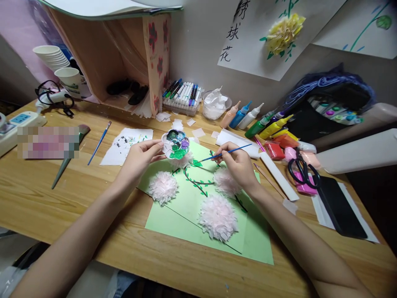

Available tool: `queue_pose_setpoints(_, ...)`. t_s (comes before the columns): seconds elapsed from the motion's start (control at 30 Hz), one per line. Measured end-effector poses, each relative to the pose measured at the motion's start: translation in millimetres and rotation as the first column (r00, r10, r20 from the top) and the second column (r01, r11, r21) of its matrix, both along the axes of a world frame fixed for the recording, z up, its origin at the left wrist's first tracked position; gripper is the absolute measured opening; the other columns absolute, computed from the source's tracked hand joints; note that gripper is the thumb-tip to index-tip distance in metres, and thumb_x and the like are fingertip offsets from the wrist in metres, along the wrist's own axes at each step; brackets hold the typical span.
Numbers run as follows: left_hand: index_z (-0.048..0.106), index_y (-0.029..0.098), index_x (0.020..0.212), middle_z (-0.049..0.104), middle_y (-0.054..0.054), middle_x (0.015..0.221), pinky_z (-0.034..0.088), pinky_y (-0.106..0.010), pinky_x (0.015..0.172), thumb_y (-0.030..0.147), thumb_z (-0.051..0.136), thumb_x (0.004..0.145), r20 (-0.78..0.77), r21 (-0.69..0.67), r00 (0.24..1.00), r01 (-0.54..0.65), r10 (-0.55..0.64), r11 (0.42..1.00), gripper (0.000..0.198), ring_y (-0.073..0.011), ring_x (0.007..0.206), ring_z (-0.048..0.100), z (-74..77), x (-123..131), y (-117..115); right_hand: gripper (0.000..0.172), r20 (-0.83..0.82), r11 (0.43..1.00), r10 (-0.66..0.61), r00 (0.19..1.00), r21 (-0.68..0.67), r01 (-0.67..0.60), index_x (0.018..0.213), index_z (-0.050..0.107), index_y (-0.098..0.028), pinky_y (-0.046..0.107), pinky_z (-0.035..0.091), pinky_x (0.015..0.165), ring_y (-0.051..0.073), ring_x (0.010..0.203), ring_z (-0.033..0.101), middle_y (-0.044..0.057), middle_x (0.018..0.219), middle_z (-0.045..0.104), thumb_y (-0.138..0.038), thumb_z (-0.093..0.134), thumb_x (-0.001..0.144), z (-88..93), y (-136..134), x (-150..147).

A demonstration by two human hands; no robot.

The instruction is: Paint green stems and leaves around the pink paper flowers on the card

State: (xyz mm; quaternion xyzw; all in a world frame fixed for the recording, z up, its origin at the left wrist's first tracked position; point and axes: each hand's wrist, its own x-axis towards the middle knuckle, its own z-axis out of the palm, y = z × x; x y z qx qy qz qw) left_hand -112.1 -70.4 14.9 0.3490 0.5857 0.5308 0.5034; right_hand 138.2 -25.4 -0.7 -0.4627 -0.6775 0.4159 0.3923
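My left hand (144,155) grips a small flower-shaped paint palette (175,145) by its edge; green, purple and dark paint fill its wells. In my right hand (234,159) is a thin blue paintbrush (231,151), its tip touching or just over a green painted leaf (197,163). Below both hands lies light green paper (173,217) with dark curved stems and small green leaves. Several pale pink paper flowers (218,217) sit on it; one is partly hidden behind the palette, another partly behind my right hand.
Behind the paper stand a box of markers (182,97), a tub of tissue (215,105) and several paint bottles (245,116). Black scissors (302,174) and a phone-like black slab (341,207) lie right. A paint-spotted paper (127,145), another brush (99,142) and paper cups (68,78) are left.
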Motion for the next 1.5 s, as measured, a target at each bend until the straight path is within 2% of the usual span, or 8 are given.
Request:
queue_pose_setpoints(0.33, 0.074, 0.017, 0.08, 0.073, -0.005, 0.083, 0.056, -0.031, 0.077, 0.034, 0.076, 0.064, -0.029, -0.008, 0.999, -0.033, 0.033, 0.999, 0.023, -0.017, 0.075, 0.067, 0.5, 1.6, 0.0, 0.013, -0.083, 0.994, -0.035, 0.996, -0.109, 0.025, 0.076, 0.057, -0.017, 0.027, 0.051, 0.062, 0.014, 0.069, 0.063, 0.0, 0.071, 0.059, -0.027, 0.051, 0.081, -5.9, 1.1, -3.3)
queue_pose_setpoints(0.8, 0.073, 0.018, 0.078, 0.072, -0.003, 0.078, 0.057, -0.031, 0.079, 0.034, 0.075, 0.067, -0.021, 0.004, 1.0, -0.022, 0.022, 1.0, 0.019, -0.0166, 0.076, 0.068, -0.6, 0.3, -0.2, 0.014, -0.087, 0.988, -0.058, 0.995, -0.151, 0.045, 0.077, 0.058, -0.017, 0.027, 0.053, 0.062, 0.014, 0.068, 0.066, 0.001, 0.071, 0.064, -0.029, 0.053, 0.082, -8.4, 2.4, -3.4)
queue_pose_setpoints(1.13, 0.073, 0.017, 0.078, 0.072, -0.004, 0.08, 0.056, -0.031, 0.08, 0.034, 0.076, 0.066, -0.018, -0.001, 0.999, -0.027, 0.027, 1.0, 0.02, -0.017, 0.078, 0.068, -1.7, 0.9, 0.4, 0.013, -0.057, 0.99, -0.034, 0.998, -0.137, 0.026, 0.077, 0.057, -0.018, 0.028, 0.054, 0.062, 0.014, 0.067, 0.066, 0.002, 0.071, 0.064, -0.029, 0.052, 0.082, -9.7, 2.8, -2.6)
queue_pose_setpoints(1.33, 0.073, 0.017, 0.077, 0.072, -0.004, 0.078, 0.056, -0.03, 0.079, 0.034, 0.076, 0.066, -0.019, 0.003, 1.0, -0.023, 0.023, 1.0, 0.021, -0.0167, 0.077, 0.068, -1.4, 0.6, 0.3, 0.012, -0.053, 0.992, -0.07, 0.996, -0.108, 0.064, 0.077, 0.057, -0.018, 0.026, 0.053, 0.062, 0.014, 0.068, 0.064, 0.001, 0.07, 0.063, -0.028, 0.053, 0.081, -7.7, 3.1, -2.6)
queue_pose_setpoints(1.5, 0.073, 0.017, 0.078, 0.072, -0.004, 0.079, 0.056, -0.031, 0.08, 0.034, 0.076, 0.067, -0.025, 0.004, 0.999, -0.024, 0.025, 1.0, 0.021, -0.0173, 0.078, 0.068, -0.7, 0.9, -0.1, 0.012, -0.051, 0.99, -0.036, 0.998, -0.14, 0.029, 0.077, 0.057, -0.018, 0.027, 0.054, 0.062, 0.014, 0.069, 0.066, 0.001, 0.071, 0.063, -0.028, 0.052, 0.081, -6.4, 2.4, -2.7)
